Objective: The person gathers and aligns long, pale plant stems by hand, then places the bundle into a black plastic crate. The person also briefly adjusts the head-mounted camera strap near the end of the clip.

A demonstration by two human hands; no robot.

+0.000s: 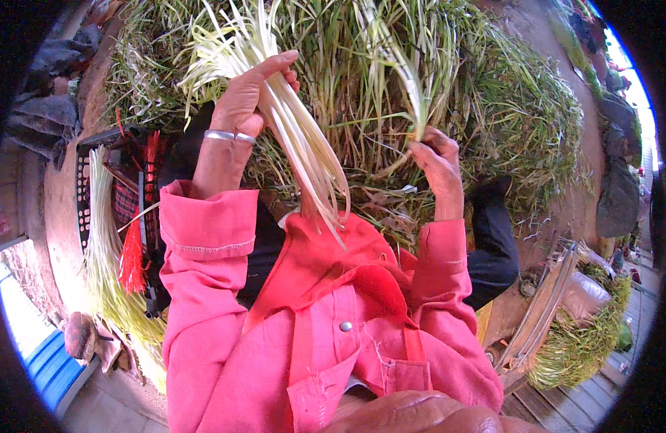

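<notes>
My left hand point(251, 97) is closed around a bundle of pale, long plant stalks point(306, 135) whose leafy ends fan out at the upper left and whose thin ends hang over my red apron point(333, 254). A silver bracelet point(229, 136) circles that wrist. To the right, my right hand point(435, 154) pinches the base of a green-and-white leafy stalk point(411, 94) between thumb and fingers. Behind both hands spreads a large heap of green leafy stalks point(500, 92). Some of my right fingers are hidden behind the hand.
At left stands a black plastic crate point(84, 189), with long pale stalks point(102, 243) and red plastic strings point(132, 260) by it. On the right are a wooden board point(544, 303) and another green heap point(576, 352). Dark cloth point(46, 122) lies at the upper left.
</notes>
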